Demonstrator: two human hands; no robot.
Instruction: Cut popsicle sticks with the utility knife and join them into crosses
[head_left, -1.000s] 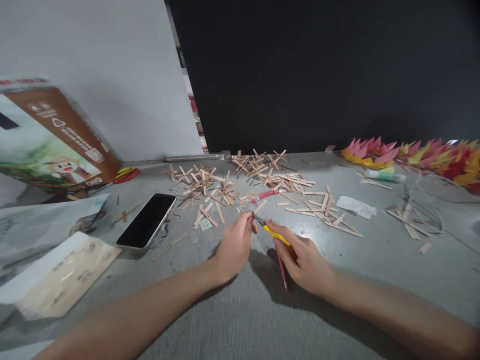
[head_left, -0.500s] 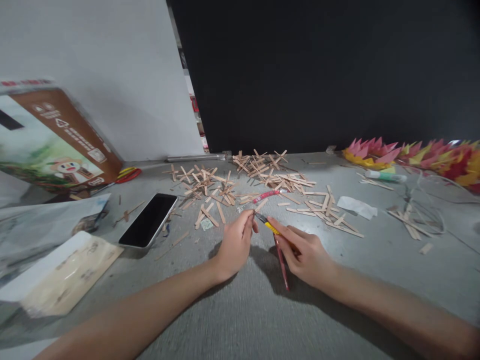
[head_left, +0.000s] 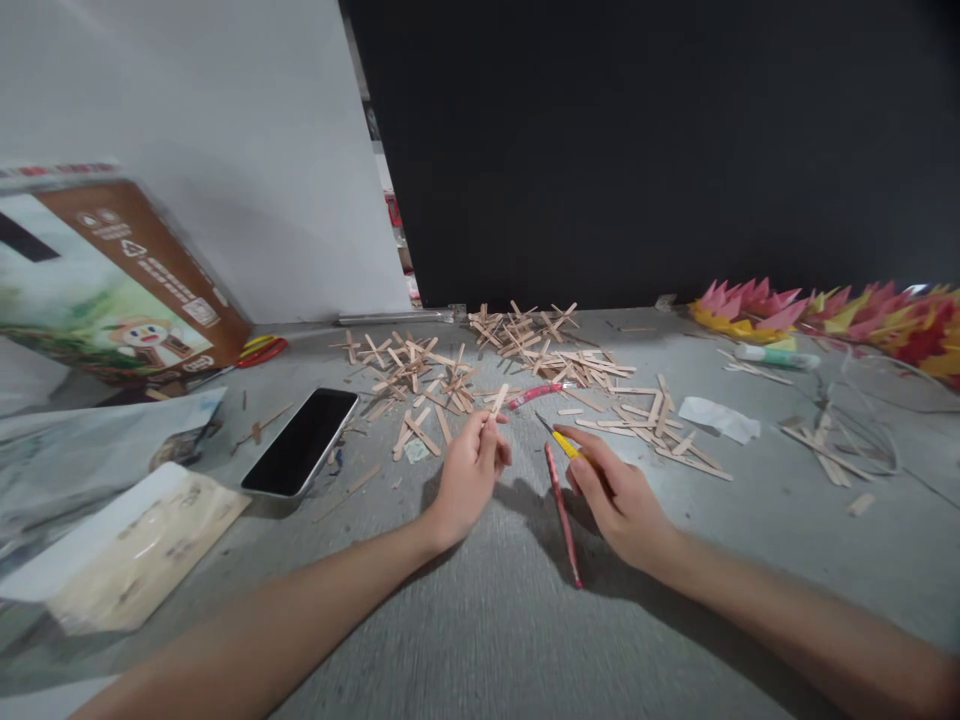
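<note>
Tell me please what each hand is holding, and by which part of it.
The left hand pinches a wooden stick by its near part; the far end sticks out. The right hand grips a yellow-handled tool by the handle, tip free.

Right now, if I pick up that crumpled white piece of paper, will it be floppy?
Probably floppy: the white paper looks thin and wrinkled. It's likely light, being a small sheet. A push might slide it, since it lies uncovered on the grey tabletop.

The held stick (head_left: pixel 500 399) is dull wood. The yellow knife handle (head_left: pixel 566 446) looks plastic. The phone (head_left: pixel 301 443) on the left is shiny. The far right petals (head_left: pixel 750 304) look papery.
</note>
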